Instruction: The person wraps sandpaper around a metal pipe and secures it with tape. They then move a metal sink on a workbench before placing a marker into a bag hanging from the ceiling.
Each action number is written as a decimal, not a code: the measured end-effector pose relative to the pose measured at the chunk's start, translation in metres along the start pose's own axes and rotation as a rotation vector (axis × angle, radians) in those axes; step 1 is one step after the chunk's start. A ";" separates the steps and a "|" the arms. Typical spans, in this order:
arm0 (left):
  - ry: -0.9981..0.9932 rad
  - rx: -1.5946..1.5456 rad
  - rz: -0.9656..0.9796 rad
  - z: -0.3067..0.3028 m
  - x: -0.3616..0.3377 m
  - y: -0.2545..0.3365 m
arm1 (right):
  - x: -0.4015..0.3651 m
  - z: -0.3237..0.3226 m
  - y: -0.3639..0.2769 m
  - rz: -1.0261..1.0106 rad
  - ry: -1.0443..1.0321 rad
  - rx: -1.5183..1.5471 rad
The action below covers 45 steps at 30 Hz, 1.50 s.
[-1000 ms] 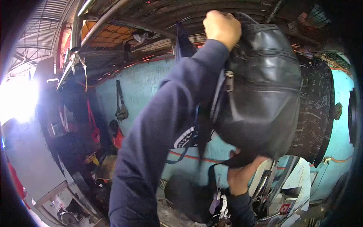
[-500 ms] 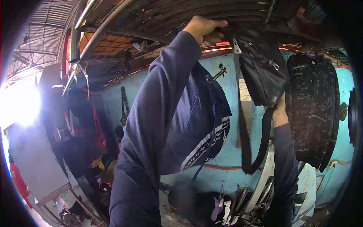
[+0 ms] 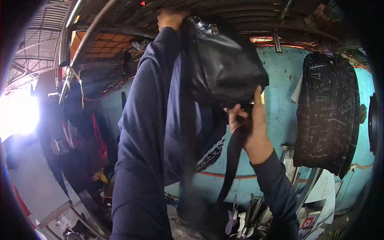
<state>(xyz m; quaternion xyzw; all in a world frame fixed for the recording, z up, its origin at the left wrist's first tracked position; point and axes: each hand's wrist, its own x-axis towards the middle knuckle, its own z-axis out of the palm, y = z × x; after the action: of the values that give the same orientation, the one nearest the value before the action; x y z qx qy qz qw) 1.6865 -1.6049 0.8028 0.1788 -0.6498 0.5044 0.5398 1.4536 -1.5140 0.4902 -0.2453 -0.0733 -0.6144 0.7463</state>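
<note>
A person's left hand [image 3: 172,18] is raised overhead, its fingers curled shut on the top of a black leather bag [image 3: 224,68], right under a metal wire rack [image 3: 248,14]. The bag hangs high in front of a turquoise wall [image 3: 280,104]. Just below it, the right hand [image 3: 250,124] pinches the bag's dark strap [image 3: 232,164] between thumb and fingers, one finger lying up against the bag. A navy striped jacket [image 3: 210,150] hangs behind, and a dark patterned shirt [image 3: 328,112] hangs on the wall at right.

We see a dark patterned sweater [image 3: 326,112] hanging on the turquoise wall [image 3: 280,88], a striped navy jacket [image 3: 202,134] to its left.
</note>
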 end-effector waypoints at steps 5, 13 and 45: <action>-0.175 -0.041 -0.174 -0.002 -0.009 -0.076 | -0.014 0.001 0.039 0.175 -0.065 0.000; -0.482 0.052 -0.430 -0.133 -0.014 0.104 | -0.026 0.027 0.120 0.098 -0.098 -0.135; -0.876 1.136 -0.330 -0.025 -0.019 0.149 | 0.124 -0.005 -0.054 -0.283 -0.347 -1.214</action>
<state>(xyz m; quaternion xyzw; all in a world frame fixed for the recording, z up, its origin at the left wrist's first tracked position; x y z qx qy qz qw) 1.5899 -1.5261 0.7148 0.7115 -0.4090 0.5579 0.1235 1.4305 -1.6321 0.5518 -0.7075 0.1359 -0.5903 0.3640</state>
